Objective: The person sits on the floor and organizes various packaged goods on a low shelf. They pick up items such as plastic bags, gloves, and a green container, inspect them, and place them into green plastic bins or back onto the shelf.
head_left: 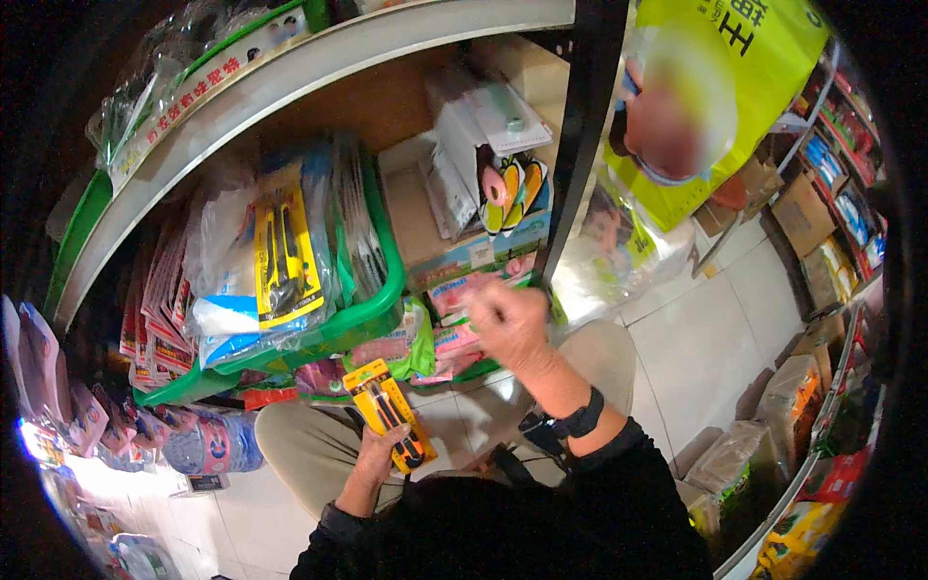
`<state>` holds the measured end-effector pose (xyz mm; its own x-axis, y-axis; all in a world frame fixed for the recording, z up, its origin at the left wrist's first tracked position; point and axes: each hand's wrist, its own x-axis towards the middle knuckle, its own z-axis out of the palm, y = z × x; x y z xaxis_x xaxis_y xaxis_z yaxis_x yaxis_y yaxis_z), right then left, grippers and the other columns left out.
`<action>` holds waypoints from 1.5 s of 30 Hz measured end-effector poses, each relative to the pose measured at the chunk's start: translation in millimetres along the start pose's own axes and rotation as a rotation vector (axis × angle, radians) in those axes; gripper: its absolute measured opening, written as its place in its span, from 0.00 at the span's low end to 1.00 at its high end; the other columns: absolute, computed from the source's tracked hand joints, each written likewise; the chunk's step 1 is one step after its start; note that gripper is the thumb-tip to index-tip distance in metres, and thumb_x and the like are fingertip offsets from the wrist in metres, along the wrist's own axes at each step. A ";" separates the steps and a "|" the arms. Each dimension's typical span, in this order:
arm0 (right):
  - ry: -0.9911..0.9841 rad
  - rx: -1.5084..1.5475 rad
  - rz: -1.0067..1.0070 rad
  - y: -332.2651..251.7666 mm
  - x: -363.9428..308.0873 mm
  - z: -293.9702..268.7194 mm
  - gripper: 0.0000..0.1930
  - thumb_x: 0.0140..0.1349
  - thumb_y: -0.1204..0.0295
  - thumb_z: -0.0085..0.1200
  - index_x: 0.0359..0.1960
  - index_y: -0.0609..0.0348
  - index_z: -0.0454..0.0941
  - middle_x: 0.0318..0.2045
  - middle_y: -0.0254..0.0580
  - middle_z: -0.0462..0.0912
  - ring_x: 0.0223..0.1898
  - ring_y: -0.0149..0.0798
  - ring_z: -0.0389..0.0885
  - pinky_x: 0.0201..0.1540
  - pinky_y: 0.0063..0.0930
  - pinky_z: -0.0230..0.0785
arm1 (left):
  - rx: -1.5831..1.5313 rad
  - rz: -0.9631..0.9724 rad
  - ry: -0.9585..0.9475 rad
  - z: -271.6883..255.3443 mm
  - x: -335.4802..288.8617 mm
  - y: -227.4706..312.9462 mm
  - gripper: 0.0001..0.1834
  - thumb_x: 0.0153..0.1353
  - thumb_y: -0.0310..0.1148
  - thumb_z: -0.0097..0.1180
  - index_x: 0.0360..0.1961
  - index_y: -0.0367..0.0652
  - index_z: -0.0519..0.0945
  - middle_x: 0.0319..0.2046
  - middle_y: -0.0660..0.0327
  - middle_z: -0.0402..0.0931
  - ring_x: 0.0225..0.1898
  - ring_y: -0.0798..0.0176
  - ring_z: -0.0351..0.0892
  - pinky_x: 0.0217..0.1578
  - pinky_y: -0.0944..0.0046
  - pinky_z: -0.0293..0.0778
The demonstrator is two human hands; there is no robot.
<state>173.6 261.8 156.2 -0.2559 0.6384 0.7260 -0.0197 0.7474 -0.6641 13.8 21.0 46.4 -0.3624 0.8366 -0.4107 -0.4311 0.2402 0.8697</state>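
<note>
My left hand (pixel 384 447) grips the lower end of a yellow blister pack (pixel 388 411) of black-handled tools, held tilted above my lap. Which tools they are is too small to tell. In front of the lower shelf, my right hand (pixel 507 319) has its fingers curled, close to some pink packets (pixel 454 346). Its fingertips are blurred, and anything in them is hidden. A similar yellow tool pack (pixel 285 253) lies on clear plastic bags in a green basket (pixel 290 350) on the shelf. Between basket and right hand is a green-and-white packet (pixel 414 338).
A cardboard box (pixel 425 251) holding white packs and sandal-shaped cards stands right of the basket. The black shelf post (pixel 587 126) rises beside it. A large lime-green bag (pixel 764 68) hangs at the upper right. Water bottles (pixel 215 443) stand at left; stocked shelves (pixel 831 387) line the right.
</note>
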 end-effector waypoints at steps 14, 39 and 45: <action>-0.706 0.537 0.555 -10.3 -90.8 13.3 0.19 0.59 0.62 0.64 0.44 0.64 0.77 0.23 0.37 0.78 0.28 0.25 0.74 0.32 0.27 0.70 | 0.546 -0.125 -0.362 22.2 -14.8 16.6 0.13 0.57 0.37 0.69 0.37 0.40 0.83 0.25 0.68 0.81 0.26 0.76 0.76 0.28 0.70 0.73; 0.457 0.502 0.406 -35.9 5.1 -104.2 0.18 0.63 0.65 0.59 0.51 0.58 0.71 0.34 0.41 0.81 0.24 0.34 0.80 0.18 0.23 0.67 | 0.067 0.030 -0.299 -18.7 -5.5 -0.8 0.21 0.67 0.44 0.54 0.50 0.36 0.77 0.42 0.53 0.81 0.43 0.58 0.83 0.43 0.62 0.78; 0.413 0.150 0.233 -60.9 21.0 -61.4 0.25 0.65 0.77 0.54 0.63 0.60 0.63 0.44 0.43 0.79 0.30 0.31 0.80 0.23 0.22 0.75 | 0.090 -0.006 -0.361 -18.5 -1.0 -8.8 0.17 0.69 0.39 0.53 0.51 0.39 0.77 0.42 0.55 0.82 0.42 0.60 0.83 0.42 0.64 0.76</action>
<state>228.8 240.9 222.9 0.1340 0.8277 0.5449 -0.1538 0.5605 -0.8137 2.6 9.0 34.1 -0.0389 0.9509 -0.3070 -0.3519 0.2745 0.8949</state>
